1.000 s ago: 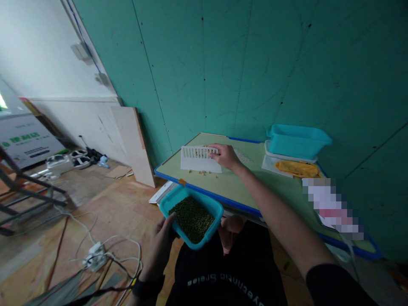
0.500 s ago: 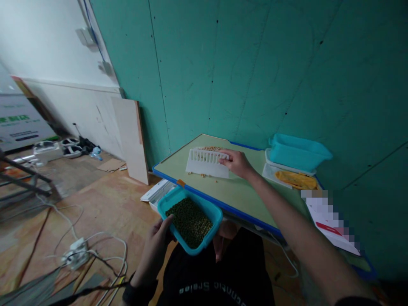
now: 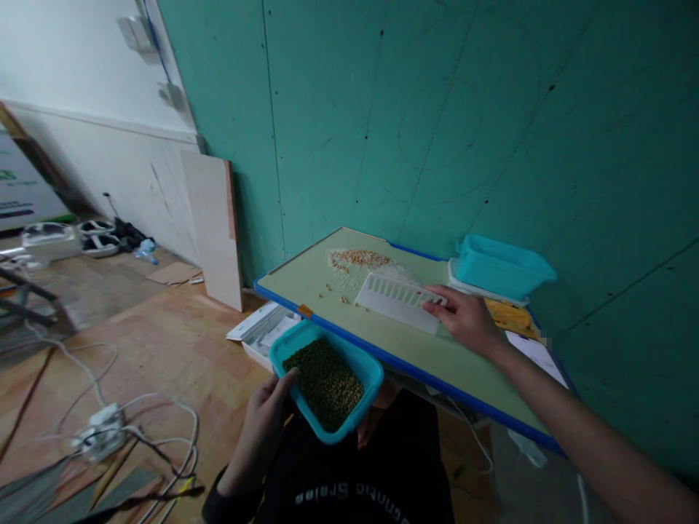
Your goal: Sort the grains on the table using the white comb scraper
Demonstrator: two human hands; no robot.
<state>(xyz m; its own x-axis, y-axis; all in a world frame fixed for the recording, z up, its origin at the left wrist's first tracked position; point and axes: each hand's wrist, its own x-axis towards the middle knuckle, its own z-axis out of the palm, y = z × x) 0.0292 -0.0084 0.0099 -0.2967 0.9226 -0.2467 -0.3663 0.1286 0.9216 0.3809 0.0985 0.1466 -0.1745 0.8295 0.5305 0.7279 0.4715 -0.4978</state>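
My left hand [image 3: 266,407] grips the near-left rim of a turquoise plastic tub [image 3: 352,352], its thumb over the edge. Inside the tub are dark green beans [image 3: 309,364] and paler round beans [image 3: 344,389]. The tub is just below the table's front edge. My right hand [image 3: 464,314] is closed on the right end of a white plastic piece with a row of slots [image 3: 398,307], tilted over the tabletop. Orange-yellow grains [image 3: 360,257] lie spread behind it, with pale powder or fine bits around them. A few loose grains [image 3: 343,299] lie nearer the front edge.
The table [image 3: 306,280] has a blue-edged green top and stands against a green wall. At its right are another turquoise tub [image 3: 505,268], a yellow cloth-like item [image 3: 507,316] and a white sheet [image 3: 538,353]. A power strip with cables [image 3: 101,433] lies on the floor.
My right hand has moved the slotted white piece to the right and nearer me, uncovering more of the grains behind it. My left hand still holds the tub in about the same place.
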